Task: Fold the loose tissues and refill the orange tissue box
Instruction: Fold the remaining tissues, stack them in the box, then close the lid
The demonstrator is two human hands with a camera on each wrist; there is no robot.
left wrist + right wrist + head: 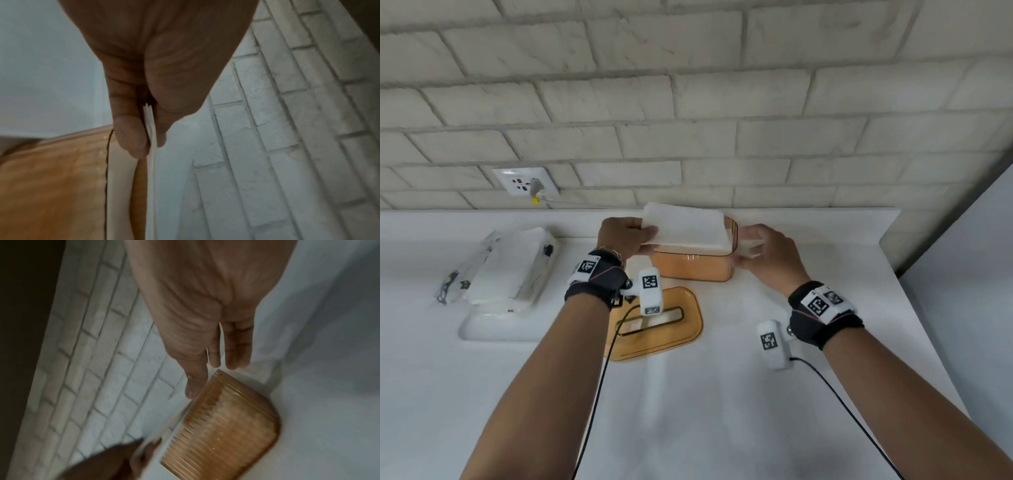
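A folded stack of white tissues [688, 226] hovers just over the open orange tissue box [693, 265], which stands near the back wall. My left hand [650, 236] pinches the stack's left end; in the left wrist view the thumb and a finger [131, 138] clamp the layered edge of the tissues [151, 178], with the box [51, 178] below. My right hand [746, 246] holds the right end, thumb on top and fingers beneath. In the right wrist view that hand [207, 378] is above the ribbed box [222, 426]. The box's inside is hidden by the stack.
The orange lid [657, 325] with its slot lies flat on the white counter [722, 394], in front of the box. A plastic-wrapped tissue pack [513, 270] sits at the left. A wall socket [525, 180] is set in the brick wall behind. The counter ends at the right.
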